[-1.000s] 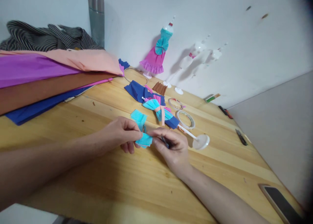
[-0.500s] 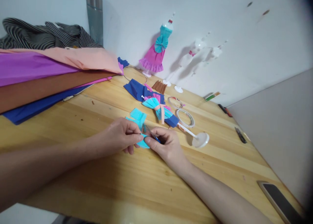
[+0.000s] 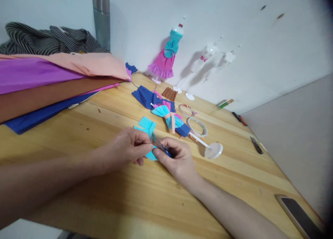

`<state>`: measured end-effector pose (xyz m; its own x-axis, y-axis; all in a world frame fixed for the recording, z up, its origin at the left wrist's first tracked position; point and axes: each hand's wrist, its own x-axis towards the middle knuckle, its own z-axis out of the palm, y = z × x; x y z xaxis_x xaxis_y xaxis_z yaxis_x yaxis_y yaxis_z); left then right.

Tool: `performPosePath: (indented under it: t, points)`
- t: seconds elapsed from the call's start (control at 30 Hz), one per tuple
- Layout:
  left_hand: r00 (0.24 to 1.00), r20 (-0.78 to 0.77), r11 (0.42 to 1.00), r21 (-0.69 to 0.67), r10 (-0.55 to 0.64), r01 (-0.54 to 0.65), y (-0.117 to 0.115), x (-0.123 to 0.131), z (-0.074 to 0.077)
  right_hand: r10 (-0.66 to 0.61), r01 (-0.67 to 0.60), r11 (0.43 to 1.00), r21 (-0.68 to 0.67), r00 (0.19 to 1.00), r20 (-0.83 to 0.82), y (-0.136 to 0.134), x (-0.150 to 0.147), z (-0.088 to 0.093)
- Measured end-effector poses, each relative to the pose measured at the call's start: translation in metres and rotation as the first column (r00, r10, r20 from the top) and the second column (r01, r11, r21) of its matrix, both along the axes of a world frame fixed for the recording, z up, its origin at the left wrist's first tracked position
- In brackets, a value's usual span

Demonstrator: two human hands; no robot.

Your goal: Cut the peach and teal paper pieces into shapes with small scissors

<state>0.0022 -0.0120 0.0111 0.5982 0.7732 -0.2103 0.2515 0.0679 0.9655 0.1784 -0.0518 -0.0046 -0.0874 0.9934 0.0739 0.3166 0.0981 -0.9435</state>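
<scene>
In the head view, my left hand (image 3: 134,147) is closed in a pinch at the edge of a small turquoise crepe paper piece (image 3: 151,155). My right hand (image 3: 177,157) is curled around small scissors (image 3: 165,149) with blue handles, and its thumb touches the same piece. The scissor blades point up and left, between the two hands. Just beyond the fingertips, turquoise paper scraps (image 3: 147,123) lie on the table. Past them a doll-like stand (image 3: 213,150) lies on its side, dressed in dark blue paper with a turquoise bow (image 3: 168,115) tied by a peach strip.
Paper sheets (image 3: 39,72) are stacked at the left beside striped cloth (image 3: 78,37). Tape rolls (image 3: 197,126) lie behind the stand. A dressed figure (image 3: 169,55) and white stands lean by the wall. A cutter (image 3: 256,145) and a phone (image 3: 299,213) lie at the right.
The fingertips have shifted slightly around the turquoise piece, which sits a little lower and more to the left. More of the scissors shows in my right hand. The view has moved slightly.
</scene>
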Motion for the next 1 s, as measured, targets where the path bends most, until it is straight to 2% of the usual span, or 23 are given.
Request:
performPosePath:
  t: [0.13, 0.3, 0.43, 0.57, 0.83, 1.0]
  points:
    - [0.999, 0.004, 0.997, -0.074, 0.039, -0.039, 0.002, -0.002, 0.002, 0.062, -0.067, 0.996, -0.051, 0.994, -0.084, -0.002, 0.000, 0.000]
    - [0.999, 0.029, 0.997, -0.075, 0.024, -0.021, 0.003, -0.002, 0.001, 0.044, -0.069, 0.991, -0.111, 0.976, -0.213, -0.002, 0.002, -0.005]
    - [0.997, 0.074, 0.999, -0.036, 0.003, 0.000, 0.001, -0.002, -0.001, -0.029, 0.009, 0.996, -0.091, 0.975, -0.221, -0.001, 0.002, -0.010]
    - [0.991, 0.129, 0.993, -0.117, 0.029, -0.014, 0.001, -0.002, -0.004, -0.110, 0.105, 0.994, -0.032, 0.964, -0.240, -0.001, 0.003, -0.014]
    - [0.990, 0.123, 0.993, -0.107, 0.066, -0.052, 0.000, 0.002, -0.008, -0.104, 0.109, 0.994, 0.032, 0.985, -0.135, -0.001, 0.001, -0.009]
    - [0.992, 0.076, 0.993, -0.067, 0.104, -0.099, -0.001, 0.003, -0.006, -0.009, 0.010, 1.000, 0.019, 0.999, -0.043, 0.000, 0.001, -0.004]
